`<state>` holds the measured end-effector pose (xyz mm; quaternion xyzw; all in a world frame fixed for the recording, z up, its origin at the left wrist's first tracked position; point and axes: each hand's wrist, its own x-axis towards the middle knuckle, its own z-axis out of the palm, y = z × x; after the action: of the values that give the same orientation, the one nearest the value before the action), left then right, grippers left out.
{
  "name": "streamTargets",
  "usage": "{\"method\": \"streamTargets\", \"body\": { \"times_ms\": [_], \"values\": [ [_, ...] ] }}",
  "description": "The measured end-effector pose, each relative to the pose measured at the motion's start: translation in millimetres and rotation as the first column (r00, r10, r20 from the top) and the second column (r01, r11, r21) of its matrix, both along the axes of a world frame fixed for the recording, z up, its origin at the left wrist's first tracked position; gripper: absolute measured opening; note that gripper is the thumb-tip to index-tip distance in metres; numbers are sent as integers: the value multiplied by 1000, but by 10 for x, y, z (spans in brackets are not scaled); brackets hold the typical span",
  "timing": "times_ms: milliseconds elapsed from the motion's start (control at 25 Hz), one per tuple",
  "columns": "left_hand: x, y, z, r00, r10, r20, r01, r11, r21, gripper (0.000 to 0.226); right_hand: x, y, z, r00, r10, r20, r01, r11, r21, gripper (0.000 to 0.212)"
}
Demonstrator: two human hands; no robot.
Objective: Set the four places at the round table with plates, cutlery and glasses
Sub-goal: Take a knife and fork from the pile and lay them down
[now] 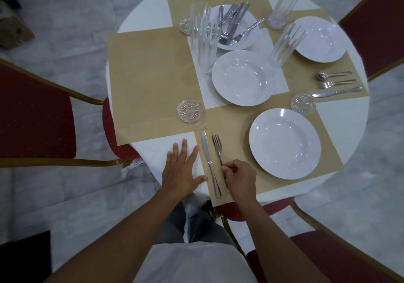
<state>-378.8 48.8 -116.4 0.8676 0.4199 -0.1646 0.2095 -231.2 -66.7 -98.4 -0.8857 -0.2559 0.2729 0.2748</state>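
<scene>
A round table with a white cloth and tan placemats, on a grey marble floor, red chairs around it. At the near place, a plate, knife and fork are laid; the right hand pinches the fork's handle, and the left hand rests flat, fingers spread, holding nothing. The right-side place has plate and cutlery. Spare plates, glasses and cutlery wait mid-table; roughly half looks done. No writing is readable.

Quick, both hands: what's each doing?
Left hand: open, flat on the white tablecloth.
Right hand: closed on the silver fork handle.
</scene>
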Motion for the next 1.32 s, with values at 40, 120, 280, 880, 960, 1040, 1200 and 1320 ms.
{"method": "streamTargets", "body": {
  "times_ms": [40, 120, 280, 880, 960, 1040, 1200, 1320],
  "values": [
    [-1, -1, 3, 1000, -4, -6, 3, 1000, 0, 103, -7, 3, 3, 1000, 4, 9, -4, 1000, -17, 10],
    [-1, 3, 6, 1000, -10, -16, 10, 1000, 0, 103, -23, 0, 23, 999, 26, 31, -25, 998, -50, 10],
    [19, 1, -2, 1000, -6, -29, 5, 1000, -6, 104, -42, -11, 28, 993, 91, 78, -85, 993, -86, 9],
    [18, 32, -1, 1000, -15, -19, 14, 1000, -6, 103, -6, 46, 55, 969, 221, 108, -206, 969, -135, 17],
    [-30, 17, -19, 1000, -13, 27, 13, 1000, 1, 101, 18, 53, 38, 974, 205, 96, -192, 973, -124, 23],
    [-116, 26, -36, 995, -13, 96, 13, 1000, 6, 90, 42, 76, 26, 978, 187, 89, -177, 978, -111, 28],
    [-180, 327, 133, 884, 142, 445, -161, 987, 6, 41, 74, 258, 127, 979, 190, 75, -191, 982, 2, 19],
    [77, 890, 337, 806, 94, 584, -189, 976, 104, 28, 142, 559, 253, 971, 232, 52, -237, 966, 103, 23]
  ]
}}
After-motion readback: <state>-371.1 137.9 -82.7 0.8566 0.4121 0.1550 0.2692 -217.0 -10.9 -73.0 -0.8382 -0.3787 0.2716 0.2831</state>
